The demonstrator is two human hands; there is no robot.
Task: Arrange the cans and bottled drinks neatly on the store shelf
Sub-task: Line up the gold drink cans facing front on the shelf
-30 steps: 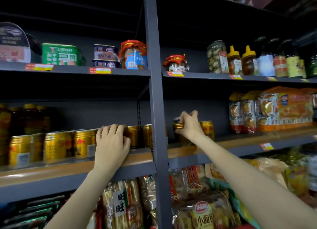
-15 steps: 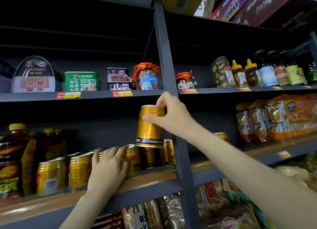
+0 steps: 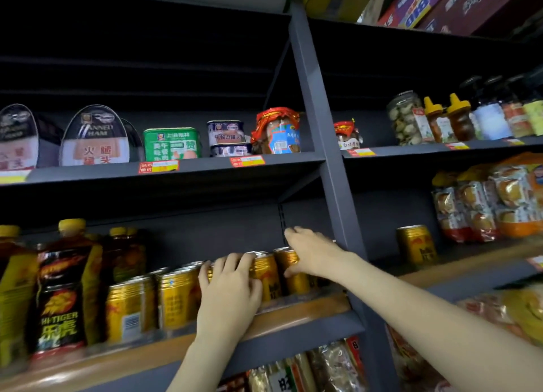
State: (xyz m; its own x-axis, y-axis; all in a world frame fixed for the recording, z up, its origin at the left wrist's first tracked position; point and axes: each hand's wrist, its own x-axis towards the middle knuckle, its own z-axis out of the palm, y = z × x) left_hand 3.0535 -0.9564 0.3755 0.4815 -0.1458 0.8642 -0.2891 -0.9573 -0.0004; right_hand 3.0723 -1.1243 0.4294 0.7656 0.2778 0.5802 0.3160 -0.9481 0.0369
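Observation:
A row of gold drink cans (image 3: 176,300) stands on the wood-edged middle shelf (image 3: 296,313), left of the grey upright post (image 3: 338,191). My left hand (image 3: 227,291) lies over a gold can in the row, fingers curled over its top. My right hand (image 3: 313,253) grips another gold can (image 3: 295,277) at the row's right end, thumb in front and fingers behind. That can stands upright among the others. One more gold can (image 3: 415,244) stands alone in the right bay. Dark Hi-Tiger bottles (image 3: 67,288) with yellow caps stand at the far left.
The shelf above carries canned ham tins (image 3: 94,138), a green tin (image 3: 172,144) and red-topped jars (image 3: 277,133). Jars and squeeze bottles (image 3: 435,121) fill the upper right shelf. Snack packs (image 3: 493,203) sit at the right, more packets below. Boxes (image 3: 440,0) lie on top.
My right hand took a gold can from the right bay, carried it left past the post and lowered it into the row's right end. My left hand stayed on the cans.

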